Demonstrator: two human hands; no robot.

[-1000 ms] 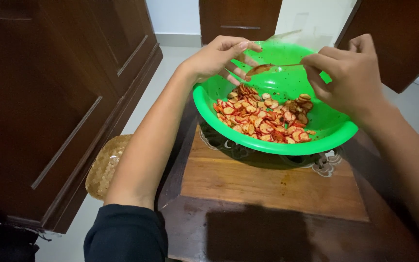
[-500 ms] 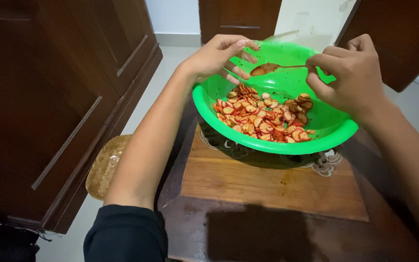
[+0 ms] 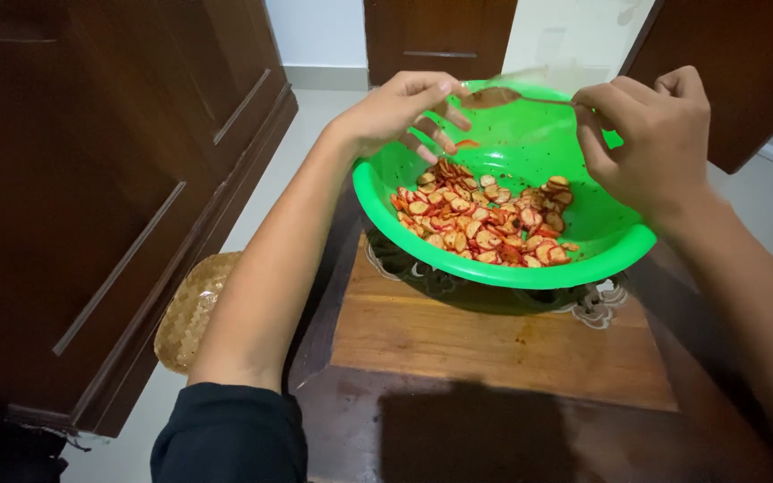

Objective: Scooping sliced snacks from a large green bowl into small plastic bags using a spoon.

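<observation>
- Holding a spoon point(image 3: 494, 96) by its thin handle, our right hand point(image 3: 650, 134) pinches it with closed fingers over the green bowl point(image 3: 601, 241).
- Our left hand point(image 3: 404, 112) touches the spoon's sauce-smeared head, fingers loosely curled.
- Red-coated sliced chips point(image 3: 485, 219) heap in the bowl on the wooden bench point(image 3: 494, 340).

A small wooden table point(image 3: 503, 349) stood in the middle, its lighter plank top set in a darker, glossy frame, with a scrap of pale lace doily point(image 3: 597, 309) peeping out on it. To the left ran a tall dark wooden cabinet point(image 3: 91, 179) with long slanted handles. At its foot, on the pale tiled floor point(image 3: 315, 116), lay a round woven basket tray point(image 3: 191, 309), partly tucked behind the table's edge. Another dark wooden door point(image 3: 440, 36) stood at the far wall.
</observation>
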